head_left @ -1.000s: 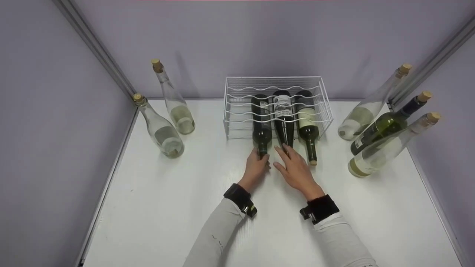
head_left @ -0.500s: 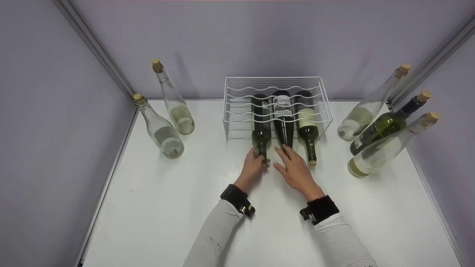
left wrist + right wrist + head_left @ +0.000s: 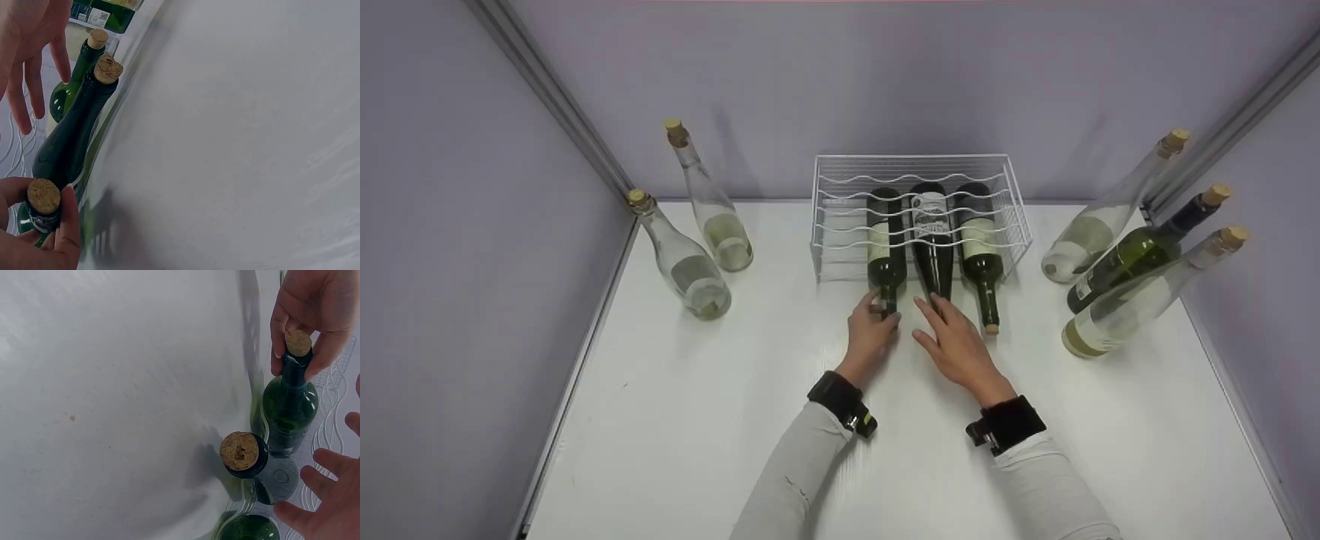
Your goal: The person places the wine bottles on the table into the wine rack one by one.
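A white wire rack (image 3: 819,225) with wavy bars stands against the back wall in the head view. Three dark green corked wine bottles lie in it, necks toward me. My left hand (image 3: 871,336) holds the left bottle (image 3: 887,271) by its neck; its pale label faces up through the bars. In the left wrist view, thumb and fingers wrap the neck just below the cork (image 3: 44,196). My right hand (image 3: 958,351), fingers spread, hovers at or touches the neck of the middle bottle (image 3: 936,264); contact is unclear. The right bottle (image 3: 982,271) lies beside it.
Two clear corked bottles, one farther back (image 3: 721,225) and one nearer (image 3: 694,277), stand upright on the left. At the right stand two more clear bottles (image 3: 1087,232) and a green bottle (image 3: 1140,259). Walls enclose the white table (image 3: 675,420) on three sides.
The left bottle has turned about its length, so its pale label now shows on top. My left hand has shifted its hold on the neck slightly. My right hand has stayed in place.
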